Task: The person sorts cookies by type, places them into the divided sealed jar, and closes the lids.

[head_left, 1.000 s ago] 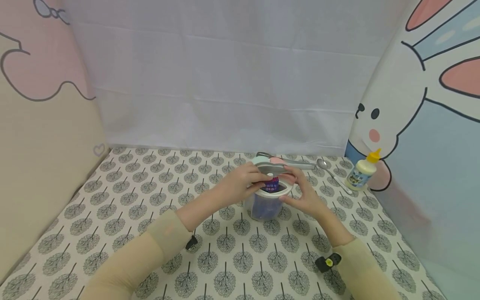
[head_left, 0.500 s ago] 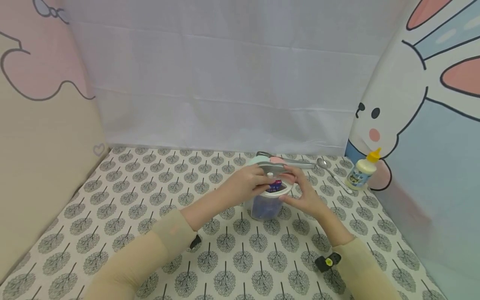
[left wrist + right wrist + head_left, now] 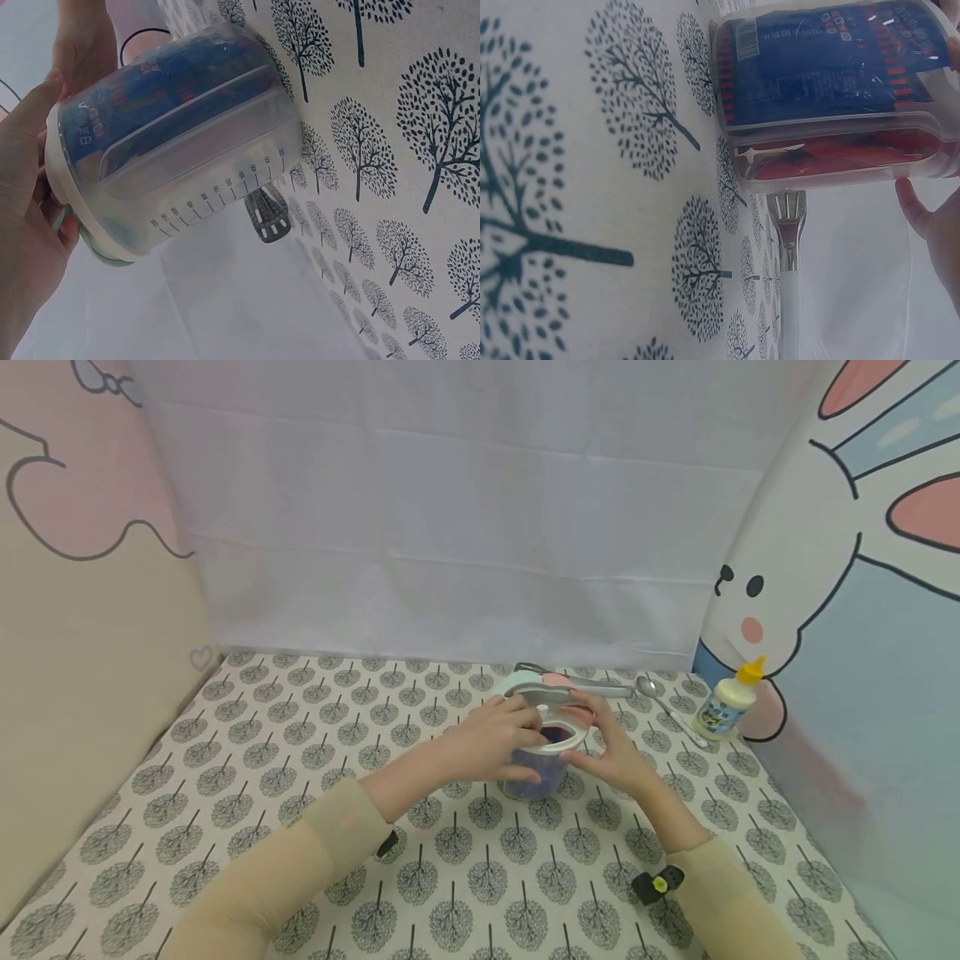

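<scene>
A clear plastic storage jar point(image 3: 551, 770) with a white rim and a raised grey, mint and pink lid flap point(image 3: 547, 695) stands right of the table's middle. Through its wall show a blue packet point(image 3: 187, 79) and something red point(image 3: 847, 154). My left hand point(image 3: 491, 737) has its fingertips at the jar's opening and its thumb against the outer wall; the fingertips are partly hidden. With the right hand point(image 3: 611, 750) I hold the jar's other side, fingers at the raised lid and thumb on the rim.
Behind the jar lies a long metal utensil point(image 3: 600, 690) with a slotted head point(image 3: 268, 214). Right of it are a spoon point(image 3: 678, 717) and an upright squeeze bottle point(image 3: 726, 706) with a yellow nozzle. Cloth walls enclose the tree-patterned tablecloth point(image 3: 337, 860).
The blue-purple packet has sunk lower into the jar. My left hand has spread its fingers, and its thumb has come down the jar's outer wall. The right hand keeps its place.
</scene>
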Demonstrator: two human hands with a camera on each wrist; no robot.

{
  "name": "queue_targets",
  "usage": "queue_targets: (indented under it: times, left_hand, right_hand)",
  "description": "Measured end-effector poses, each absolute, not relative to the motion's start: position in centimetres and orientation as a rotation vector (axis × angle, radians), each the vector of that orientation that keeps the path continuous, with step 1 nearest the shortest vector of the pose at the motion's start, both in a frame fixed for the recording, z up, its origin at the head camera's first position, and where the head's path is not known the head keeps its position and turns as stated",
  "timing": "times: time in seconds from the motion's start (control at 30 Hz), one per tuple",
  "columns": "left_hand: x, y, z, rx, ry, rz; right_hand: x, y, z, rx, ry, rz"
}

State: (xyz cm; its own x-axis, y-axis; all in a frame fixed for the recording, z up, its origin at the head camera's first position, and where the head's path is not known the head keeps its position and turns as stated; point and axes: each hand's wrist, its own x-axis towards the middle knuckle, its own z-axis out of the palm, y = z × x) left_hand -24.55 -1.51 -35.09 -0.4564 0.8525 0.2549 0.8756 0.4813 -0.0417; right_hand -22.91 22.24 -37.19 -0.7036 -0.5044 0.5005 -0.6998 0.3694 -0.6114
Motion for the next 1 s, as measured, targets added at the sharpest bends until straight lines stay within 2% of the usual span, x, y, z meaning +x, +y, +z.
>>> queue_targets:
  times: [0.17,0.3,0.43,0.73,1.0]
  left_hand:
    - [-24.7,-2.0,-34.8,-1.486,-2.51,-0.291]
    - [-25.3,-3.1,-34.8,-1.496,-2.289,-0.539]
    - [-25.9,-3.9,-35.1,-1.382,-2.069,-0.67]
    - [-26.2,-4.7,-36.8,-1.238,-2.382,-0.877]
    - [-26.2,-5.2,-37.9,-1.346,-2.344,-0.847]
  right_hand:
    - [-22.9,22.1,-37.2,1.094,-2.361,1.214]
    - [-22.8,22.1,-37.2,1.101,-2.339,1.167]
    - [-22.5,22.1,-37.2,1.072,-2.367,1.155]
    - [-22.7,22.3,-37.1,1.11,-2.343,1.159]
    - [-23.3,22.3,-37.1,1.299,-2.194,1.198]
